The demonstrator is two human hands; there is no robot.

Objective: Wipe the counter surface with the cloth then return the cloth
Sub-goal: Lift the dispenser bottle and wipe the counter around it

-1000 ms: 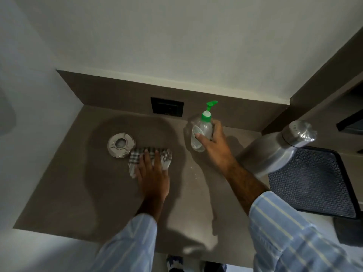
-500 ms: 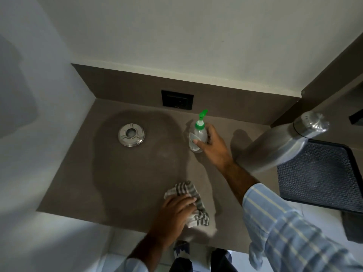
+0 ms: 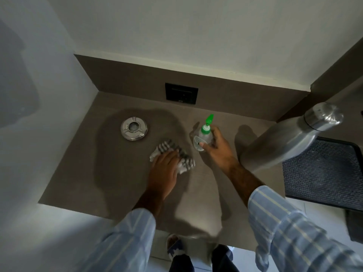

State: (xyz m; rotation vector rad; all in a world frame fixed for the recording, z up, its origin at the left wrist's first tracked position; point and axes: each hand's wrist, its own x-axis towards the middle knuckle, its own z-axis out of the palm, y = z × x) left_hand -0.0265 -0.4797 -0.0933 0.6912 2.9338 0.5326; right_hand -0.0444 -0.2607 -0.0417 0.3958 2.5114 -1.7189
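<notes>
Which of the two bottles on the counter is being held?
The small clear bottle with the green pump top, in the right hand. The tall steel bottle stands untouched further right.

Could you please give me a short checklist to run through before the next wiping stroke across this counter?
1. Cloth under the left hand and flat on the counter: ok.
2. Pump bottle steadied out of the cloth's way by the right hand: ok.
3. Round metal dish clear of the cloth: ok for now, though it stands close behind and to the left, so a stroke that way may knock it.
4. Steel flask away from the wiping area: ok.
5. Counter already clean where the cloth passed: cannot tell, the light is dim.
</notes>
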